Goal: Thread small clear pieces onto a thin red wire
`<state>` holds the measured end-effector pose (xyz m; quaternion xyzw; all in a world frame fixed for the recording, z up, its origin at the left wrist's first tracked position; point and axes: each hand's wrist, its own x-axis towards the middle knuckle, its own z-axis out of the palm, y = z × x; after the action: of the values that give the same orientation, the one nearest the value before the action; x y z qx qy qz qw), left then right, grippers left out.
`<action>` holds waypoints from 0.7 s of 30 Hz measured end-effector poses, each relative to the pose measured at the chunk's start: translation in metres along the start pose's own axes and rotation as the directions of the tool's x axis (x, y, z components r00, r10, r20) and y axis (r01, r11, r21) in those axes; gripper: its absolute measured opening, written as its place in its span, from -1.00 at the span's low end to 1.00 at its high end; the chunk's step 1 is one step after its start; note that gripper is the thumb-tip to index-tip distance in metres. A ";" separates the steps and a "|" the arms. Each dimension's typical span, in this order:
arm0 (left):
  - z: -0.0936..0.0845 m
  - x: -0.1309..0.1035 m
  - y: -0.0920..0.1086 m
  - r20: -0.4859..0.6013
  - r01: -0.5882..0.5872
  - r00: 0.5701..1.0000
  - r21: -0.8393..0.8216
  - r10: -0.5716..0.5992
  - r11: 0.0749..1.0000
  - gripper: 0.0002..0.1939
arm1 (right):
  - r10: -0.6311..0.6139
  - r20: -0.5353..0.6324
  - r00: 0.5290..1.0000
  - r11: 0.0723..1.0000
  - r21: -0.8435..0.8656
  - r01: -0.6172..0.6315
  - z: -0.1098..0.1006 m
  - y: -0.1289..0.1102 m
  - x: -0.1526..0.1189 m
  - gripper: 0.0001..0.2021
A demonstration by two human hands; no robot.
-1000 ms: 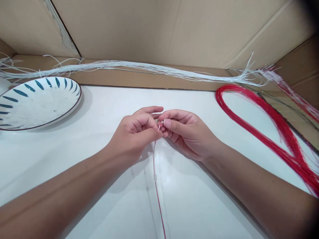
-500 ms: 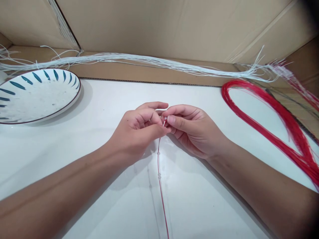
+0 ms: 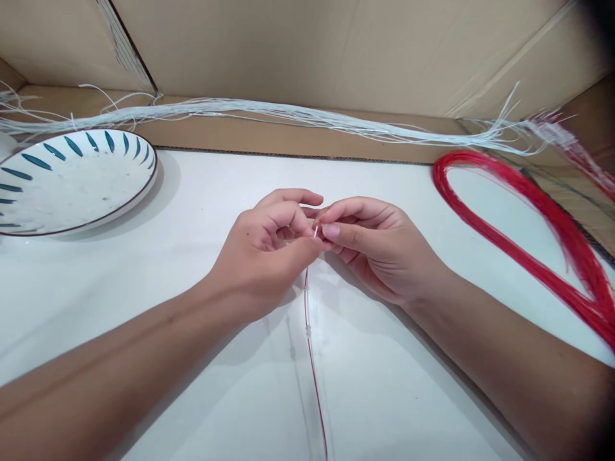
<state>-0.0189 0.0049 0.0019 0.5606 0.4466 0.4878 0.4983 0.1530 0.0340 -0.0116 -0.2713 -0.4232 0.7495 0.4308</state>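
Note:
My left hand [image 3: 271, 250] is closed, thumb and index finger pinching a thin red cord [image 3: 314, 378] near a short white tip [image 3: 316, 232] that sticks up between them. The cord hangs from under this hand toward the near edge of the view. Small clear beads [image 3: 308, 331] sit on it below the fingers. My right hand [image 3: 372, 246] is also closed, its thumb pressed to the index finger right beside the white tip. Whatever lies in that pinch is too small and covered to name. The fingertips of both hands meet or nearly meet.
At the left, a white plate with blue-green strokes [image 3: 81, 186] holds small clear bits. A looped bundle of red cords [image 3: 500, 237] lies at the right. Long white strands [image 3: 288, 112] stretch along the cardboard wall [image 3: 307, 51] behind the white tabletop [image 3: 230, 173].
Both hands keep their pinch and have shifted very slightly upward in view. A pale speck at the right fingertips no longer shows clearly. The beads on the cord appear slightly higher.

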 end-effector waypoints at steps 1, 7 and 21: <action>-0.001 -0.001 0.000 0.005 -0.015 1.000 0.024 0.015 1.000 -0.83 | 0.002 -0.007 1.000 1.000 -0.002 -0.002 0.000 0.000 0.000 -0.90; -0.001 -0.002 0.000 0.017 -0.031 0.999 0.081 0.029 0.996 -0.83 | 0.036 -0.033 0.999 0.999 0.019 -0.036 -0.002 0.000 0.001 -0.91; -0.002 -0.004 -0.001 0.037 -0.021 0.999 0.058 0.019 0.998 -0.82 | 0.058 -0.058 0.997 0.998 0.001 -0.058 0.000 -0.002 0.000 -0.88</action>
<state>-0.0211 0.0009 0.0010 0.5883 0.4459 0.4690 0.4849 0.1541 0.0342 -0.0093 -0.3055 -0.4026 0.7533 0.4209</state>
